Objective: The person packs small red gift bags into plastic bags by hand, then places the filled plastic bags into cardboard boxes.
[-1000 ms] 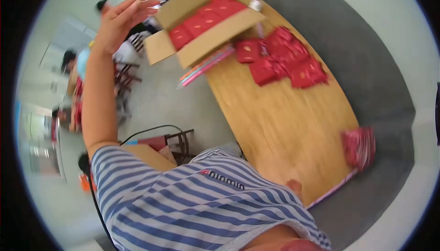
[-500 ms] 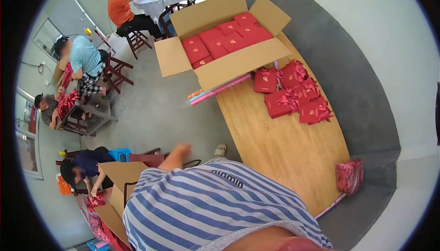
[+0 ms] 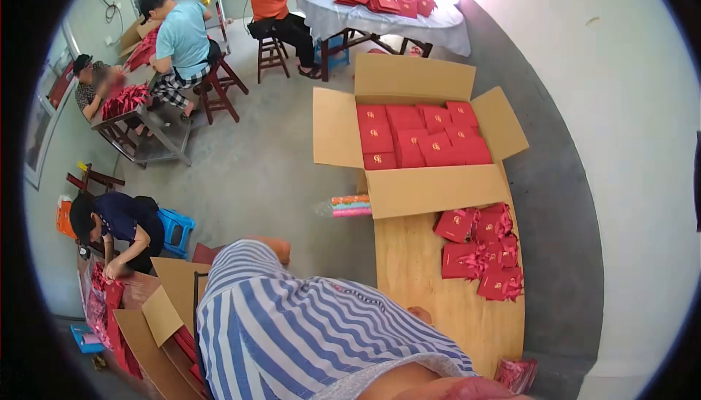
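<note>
My left hand hangs beside my striped shirt, mostly hidden by the sleeve, over the grey floor; its fingers do not show clearly. A small part of my right hand shows past the shirt, near the wooden table; its fingers are hidden. Ahead, an open cardboard box holds stacked red packets with gold print. On the table to the right lie several red ribboned packets.
Rolls of coloured wrap stick out beside the box. A plastic-wrapped red bundle sits at lower right. Another carton stands at my left. Several people work at tables with red items, one at a cloth-covered table.
The view has turned left, so the box and table sit farther right and lower. My left hand has drawn in under the sleeve, and part of my right hand has come into sight.
</note>
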Motion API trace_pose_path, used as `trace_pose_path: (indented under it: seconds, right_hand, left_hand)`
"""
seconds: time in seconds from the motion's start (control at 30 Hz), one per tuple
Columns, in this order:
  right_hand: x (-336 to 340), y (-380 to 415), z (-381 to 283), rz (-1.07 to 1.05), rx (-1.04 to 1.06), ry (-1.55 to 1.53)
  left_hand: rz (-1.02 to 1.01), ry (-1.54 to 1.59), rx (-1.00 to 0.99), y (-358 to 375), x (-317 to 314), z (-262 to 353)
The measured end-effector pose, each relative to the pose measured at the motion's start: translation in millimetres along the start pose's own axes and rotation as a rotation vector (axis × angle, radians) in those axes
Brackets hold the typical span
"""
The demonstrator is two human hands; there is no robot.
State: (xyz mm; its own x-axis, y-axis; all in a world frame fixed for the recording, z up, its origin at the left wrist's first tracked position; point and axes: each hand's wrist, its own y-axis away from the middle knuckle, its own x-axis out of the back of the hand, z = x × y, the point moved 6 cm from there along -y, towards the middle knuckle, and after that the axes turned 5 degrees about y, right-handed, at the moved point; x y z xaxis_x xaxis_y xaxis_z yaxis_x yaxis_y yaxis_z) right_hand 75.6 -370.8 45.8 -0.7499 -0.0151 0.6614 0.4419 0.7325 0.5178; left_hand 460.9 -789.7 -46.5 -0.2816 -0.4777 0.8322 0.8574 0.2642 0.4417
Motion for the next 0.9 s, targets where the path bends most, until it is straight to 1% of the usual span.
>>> trace_pose_path:
  seconds: [0.03,0.1,0.13,0.17,0.2,0.27,0.3,0.33,0.43,0.53,0.6,0.67,0.7,0.77,0.8,0.87,0.9]
  right_hand:
    - [3.8,-13.0,3.3,0.03,-0.039,-0.105]
    - [7.2,-22.2,4.1,0.076,-0.131,-0.269]
    - [4.6,-22.7,5.9,0.089,-0.156,-0.295]
    - [4.4,-25.0,4.5,0.103,-0.176,-0.319]
    - [-6.9,-26.1,11.2,0.088,-0.173,-0.392]
    - [-50.4,-35.8,47.7,-0.118,-0.206,-0.387]
    - [-84.6,-42.4,72.3,-0.171,-0.266,-0.216]
    - [-89.5,-42.2,72.4,-0.176,-0.264,-0.225]
    - [-95.7,-44.3,66.7,-0.139,-0.156,-0.132]
    - [-95.7,-46.9,60.2,-0.081,-0.053,-0.028]
    - [-80.0,-43.1,44.9,-0.044,-0.011,0.008]
    - [-41.9,-19.5,32.4,0.066,-0.252,-0.455]
    - [-53.6,-22.8,53.1,0.113,-0.357,-0.667]
    - [-50.2,-4.6,62.5,0.192,-0.458,-0.751]
    - [-45.4,7.7,60.6,0.199,-0.453,-0.645]
    - [-29.0,34.3,36.5,0.059,-0.453,-0.388]
    - [-133.1,4.5,154.2,0.028,-0.546,-0.646]
  left_hand:
    - [-0.488,0.041,0.408,8.4,-10.1,8.4]
    - [-0.494,0.365,0.368,34.6,28.9,59.4]
    - [-0.381,0.501,0.278,53.5,54.5,91.0]
    - [-0.259,0.632,0.188,67.4,71.9,109.5]
    - [-0.292,0.696,0.433,63.4,14.3,78.9]
    - [-0.324,0.667,0.475,92.9,5.5,76.3]
    - [-0.343,0.64,0.494,103.8,3.6,74.2]
    - [-0.359,0.614,0.507,110.0,2.6,72.4]
    - [-0.399,0.538,0.516,107.5,1.1,74.1]
    - [-0.427,0.462,0.505,88.3,5.3,76.8]
    - [-0.429,0.408,0.502,70.7,15.7,72.4]
    - [-0.434,0.353,0.498,53.7,27.0,67.1]
    - [-0.441,0.324,0.498,48.1,33.3,63.2]
    - [-0.463,0.262,0.496,41.5,41.8,56.0]
    - [-0.363,0.389,0.393,24.3,55.4,54.6]
    - [-0.198,0.531,0.396,-13.7,83.4,53.6]
    - [-0.196,0.53,0.393,-27.7,91.8,60.1]
